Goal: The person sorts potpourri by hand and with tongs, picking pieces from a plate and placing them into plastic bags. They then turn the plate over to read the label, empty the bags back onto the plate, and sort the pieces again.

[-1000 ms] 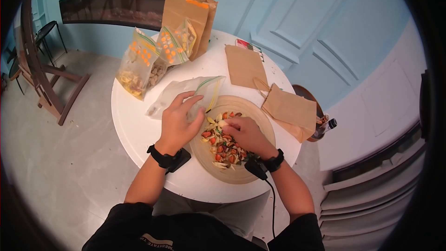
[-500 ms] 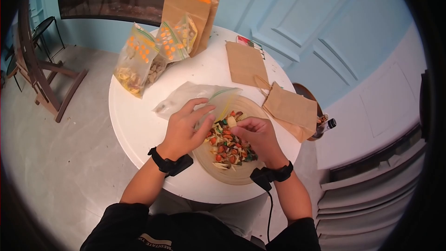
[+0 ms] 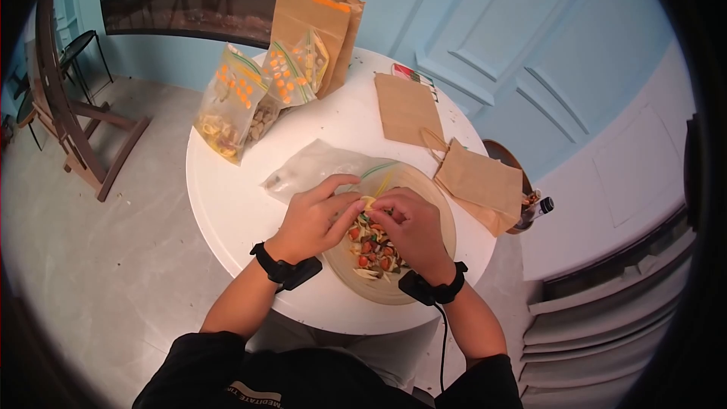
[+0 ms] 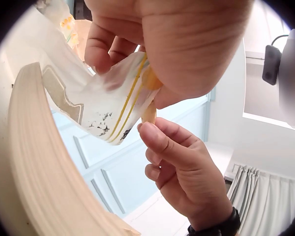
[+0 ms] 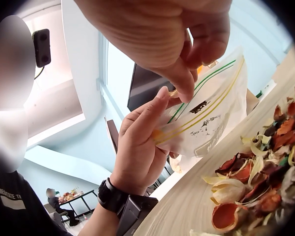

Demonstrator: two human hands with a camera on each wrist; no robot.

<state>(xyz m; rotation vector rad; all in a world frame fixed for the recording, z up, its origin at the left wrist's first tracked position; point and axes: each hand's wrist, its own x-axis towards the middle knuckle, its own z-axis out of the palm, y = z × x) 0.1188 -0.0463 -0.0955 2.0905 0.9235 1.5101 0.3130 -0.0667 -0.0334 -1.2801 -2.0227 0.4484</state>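
Note:
Over the round wooden dish (image 3: 445,257), the left hand (image 3: 314,220) and right hand (image 3: 416,231) meet at the fingertips. The right hand (image 4: 189,172) pinches a small pale yellowish piece (image 4: 150,113) between thumb and fingers, close to the left thumb. A clear zip bag (image 5: 214,110) with green and yellow seal strips is gripped at its mouth by the left hand (image 5: 140,142); its body (image 3: 322,167) lies on the table. Dried petals and red-orange pieces (image 3: 371,254) lie heaped in the dish below the hands.
Filled zip bags (image 3: 229,110) and a tall paper bag (image 3: 314,30) stand at the table's back left. Flat brown paper (image 3: 409,110) and a handled paper bag (image 3: 481,182) lie at the right, near a bottle (image 3: 543,207) beyond the edge.
The right hand has lifted a pale piece from the heap and brought it up to the left hand. The zip bag's mouth has shifted right over the dish with the left hand.

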